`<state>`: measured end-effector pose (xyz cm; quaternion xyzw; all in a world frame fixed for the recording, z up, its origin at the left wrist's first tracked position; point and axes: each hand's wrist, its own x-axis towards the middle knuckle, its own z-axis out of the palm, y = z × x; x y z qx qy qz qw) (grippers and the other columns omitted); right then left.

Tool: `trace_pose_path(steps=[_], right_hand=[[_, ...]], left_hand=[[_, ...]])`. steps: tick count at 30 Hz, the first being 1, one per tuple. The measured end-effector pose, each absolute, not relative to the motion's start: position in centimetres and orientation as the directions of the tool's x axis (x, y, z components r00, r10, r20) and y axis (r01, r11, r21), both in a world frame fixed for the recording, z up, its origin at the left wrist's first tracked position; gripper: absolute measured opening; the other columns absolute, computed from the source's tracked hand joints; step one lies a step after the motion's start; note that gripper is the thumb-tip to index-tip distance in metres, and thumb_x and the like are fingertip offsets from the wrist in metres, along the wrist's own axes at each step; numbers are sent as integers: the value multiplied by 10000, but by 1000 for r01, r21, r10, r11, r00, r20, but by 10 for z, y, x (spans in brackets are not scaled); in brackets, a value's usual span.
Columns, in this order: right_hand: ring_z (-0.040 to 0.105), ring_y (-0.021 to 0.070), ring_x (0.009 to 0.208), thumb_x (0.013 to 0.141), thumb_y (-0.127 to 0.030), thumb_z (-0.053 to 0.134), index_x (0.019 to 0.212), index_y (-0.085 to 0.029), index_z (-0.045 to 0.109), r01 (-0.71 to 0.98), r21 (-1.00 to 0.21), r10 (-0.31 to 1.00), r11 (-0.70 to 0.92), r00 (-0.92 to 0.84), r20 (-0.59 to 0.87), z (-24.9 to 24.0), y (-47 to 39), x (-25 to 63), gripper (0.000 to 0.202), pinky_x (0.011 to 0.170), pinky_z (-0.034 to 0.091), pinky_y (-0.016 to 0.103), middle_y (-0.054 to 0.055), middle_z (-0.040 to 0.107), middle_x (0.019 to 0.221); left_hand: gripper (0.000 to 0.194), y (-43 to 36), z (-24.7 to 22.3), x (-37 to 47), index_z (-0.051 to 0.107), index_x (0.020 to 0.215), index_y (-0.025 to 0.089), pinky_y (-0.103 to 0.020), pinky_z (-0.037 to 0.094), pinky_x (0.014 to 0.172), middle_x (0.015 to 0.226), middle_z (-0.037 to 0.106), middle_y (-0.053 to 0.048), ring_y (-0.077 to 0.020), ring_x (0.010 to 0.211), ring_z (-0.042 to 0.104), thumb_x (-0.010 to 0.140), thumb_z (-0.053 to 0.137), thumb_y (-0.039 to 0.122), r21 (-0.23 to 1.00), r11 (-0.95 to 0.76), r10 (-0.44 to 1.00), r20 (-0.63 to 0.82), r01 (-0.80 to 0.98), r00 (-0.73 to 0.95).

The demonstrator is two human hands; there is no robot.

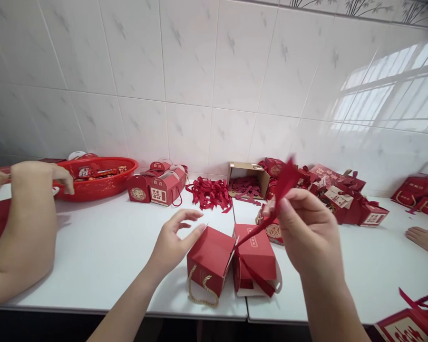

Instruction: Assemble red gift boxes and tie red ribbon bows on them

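My right hand [306, 228] pinches a red ribbon [258, 229] and holds it up. The ribbon runs down to the gap between two red boxes, and its other end lies across the right one. At the left red box [211, 251], which has a gold rope handle, my left hand [176, 240] has its fingers apart, the thumb beside the top edge. Right of that box lies a second red box [255, 251] with a printed label and a pale slotted flap near the table's front.
Along the wall stand a red basket [103, 190] of packets, red boxes [164, 187], a ribbon pile [210, 192], an open carton [248, 171] and more boxes [342, 199]. Another person's arm [32, 218] is at left; a person's hand [426, 240] rests at right.
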<state>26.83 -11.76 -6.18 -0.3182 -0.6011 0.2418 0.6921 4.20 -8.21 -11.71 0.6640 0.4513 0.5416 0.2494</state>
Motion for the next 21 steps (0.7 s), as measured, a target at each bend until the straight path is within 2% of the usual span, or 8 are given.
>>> trace_pose_path(steps=[2, 4, 7, 12, 16, 21], right_hand=[[628, 175, 692, 843, -390, 625, 899, -251, 608, 61, -727, 699, 684, 227, 678, -60, -123, 271, 151, 610, 549, 317, 47, 636, 767], [627, 163, 683, 845, -349, 627, 907, -250, 608, 61, -736, 713, 674, 205, 670, -62, -122, 265, 119, 600, 539, 295, 41, 646, 771], [629, 153, 702, 852, -305, 604, 927, -224, 601, 107, -752, 753, 650, 39, 657, -72, -111, 248, 111, 635, 528, 281, 31, 654, 776], [615, 169, 760, 863, -243, 553, 960, -215, 575, 414, -699, 811, 583, -234, 537, -97, -91, 223, 104, 674, 477, 293, 28, 679, 825], [609, 176, 744, 872, -200, 518, 940, -222, 552, 526, -633, 823, 568, -346, 451, -109, -85, 218, 79, 653, 446, 290, 22, 687, 816], [616, 199, 783, 870, -177, 515, 892, -227, 535, 615, -558, 830, 557, -406, 382, -108, -87, 219, 59, 670, 446, 298, 39, 679, 837]], left_hand=[[235, -85, -128, 38, 637, 961, 228, -340, 515, 815, 1051, 644, -50, -207, 928, 617, 771, 660, 365, 819, -417, 901, 428, 394, 66], [239, -87, -135, 37, 628, 955, 226, -321, 534, 750, 1035, 645, -52, -201, 888, 629, 783, 643, 391, 854, -364, 927, 372, 372, 54], [248, -89, -141, 37, 617, 910, 205, -276, 532, 669, 943, 646, -46, -187, 829, 634, 789, 631, 422, 914, -312, 942, 333, 258, -40], [318, -89, -143, 35, 607, 949, 174, -271, 514, 671, 939, 636, -59, -191, 825, 632, 755, 659, 419, 963, -251, 952, 265, 100, -152], [342, -89, -144, 33, 605, 952, 169, -257, 501, 631, 931, 636, -57, -177, 783, 627, 723, 681, 412, 977, -213, 963, 210, -1, -166], [342, -89, -145, 33, 591, 938, 174, -246, 501, 626, 905, 617, -43, -171, 785, 621, 712, 688, 412, 979, -202, 964, 195, -24, -178]])
